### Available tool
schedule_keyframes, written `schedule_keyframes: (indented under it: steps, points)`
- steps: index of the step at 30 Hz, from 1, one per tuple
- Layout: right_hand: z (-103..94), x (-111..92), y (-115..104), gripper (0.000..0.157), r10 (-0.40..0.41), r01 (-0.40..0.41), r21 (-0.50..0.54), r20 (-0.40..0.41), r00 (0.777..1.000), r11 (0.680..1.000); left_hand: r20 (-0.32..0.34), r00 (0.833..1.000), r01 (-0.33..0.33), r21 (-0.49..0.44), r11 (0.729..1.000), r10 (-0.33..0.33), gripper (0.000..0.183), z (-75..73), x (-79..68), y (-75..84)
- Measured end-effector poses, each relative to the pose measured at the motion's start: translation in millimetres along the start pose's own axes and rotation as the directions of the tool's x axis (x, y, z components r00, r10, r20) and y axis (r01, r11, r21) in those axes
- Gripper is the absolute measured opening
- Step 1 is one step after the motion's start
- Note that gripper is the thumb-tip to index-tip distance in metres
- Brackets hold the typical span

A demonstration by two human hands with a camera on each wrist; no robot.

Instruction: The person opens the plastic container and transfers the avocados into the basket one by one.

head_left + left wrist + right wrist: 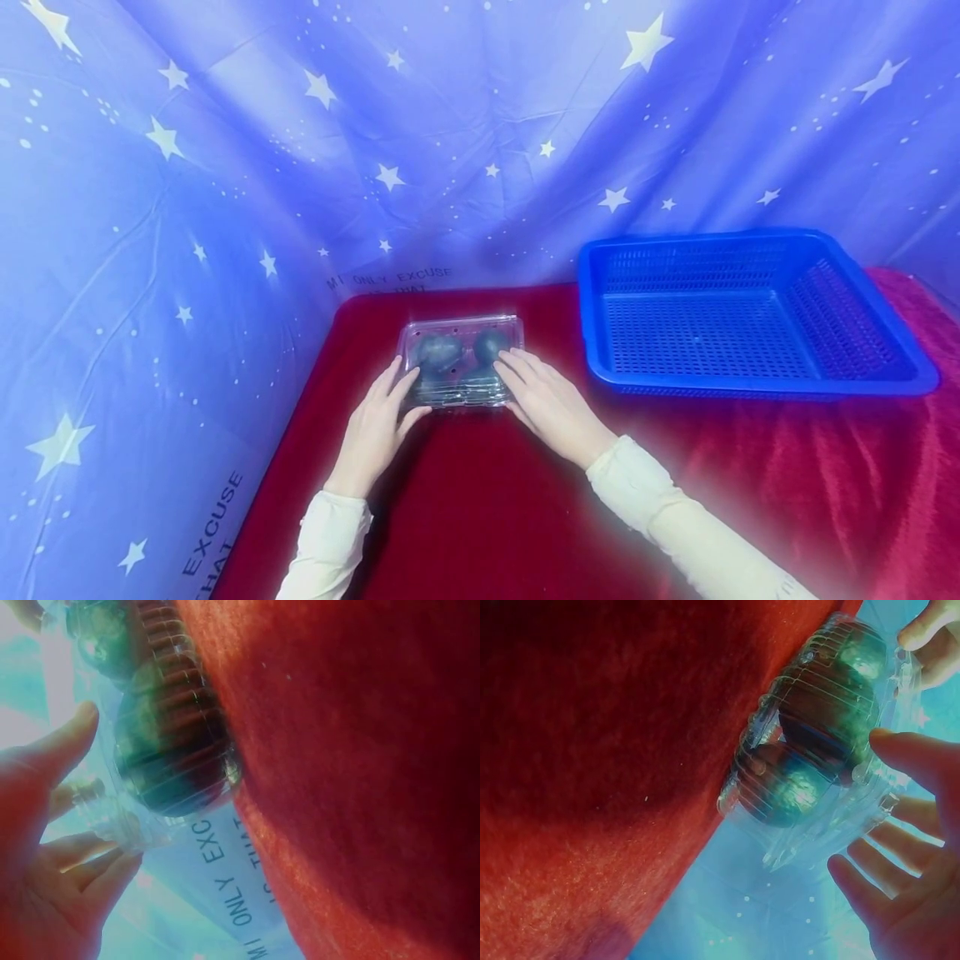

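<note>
A clear plastic clamshell box with small holes in its lid lies on the red cloth. Through its ribbed wall show several smooth, dark green-brown rounded fruits. My left hand is at the box's left end, thumb near the front corner and fingers along the side. At the right end is my right hand, its extended fingers over the lid's edge. In the right wrist view, the thumb is by the front wall and the fingers spread near the rim.
A large blue perforated plastic basket stands to the right of the box. Red velvety cloth covers the table. Blue star-printed fabric hangs along the back and left side, meeting the table just behind the box.
</note>
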State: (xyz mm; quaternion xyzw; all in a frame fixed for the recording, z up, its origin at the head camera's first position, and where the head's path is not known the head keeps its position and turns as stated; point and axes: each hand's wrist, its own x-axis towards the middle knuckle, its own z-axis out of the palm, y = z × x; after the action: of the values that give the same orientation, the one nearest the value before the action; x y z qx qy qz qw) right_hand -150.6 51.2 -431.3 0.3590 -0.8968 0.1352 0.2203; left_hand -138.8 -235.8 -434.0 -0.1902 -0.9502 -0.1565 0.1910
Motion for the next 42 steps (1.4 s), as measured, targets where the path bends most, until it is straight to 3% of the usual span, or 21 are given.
schedule_keyframes:
  steps: [17, 27, 42]
  points:
    - [-1.5, 8.9, -1.0, 0.055, 0.007, -0.007, -0.008, -0.006, 1.000, 1.000, -0.082, 0.991, -0.104, 0.063, 0.993, 0.109, 0.056, 3.0, -1.4, -6.5]
    - [4.5, 14.7, -1.7, 0.049, -0.017, 0.017, 0.002, -0.077, 0.997, 1.000, -0.062, 0.980, -0.179, 0.124, 0.976, 0.187, 0.052, 2.7, -1.2, -7.5]
    - [6.4, 18.1, -3.4, 0.043, -0.013, 0.015, 0.017, -0.104, 0.994, 1.000, -0.040, 0.983, -0.175, 0.130, 0.976, 0.182, 0.051, -0.2, -0.3, -5.5]
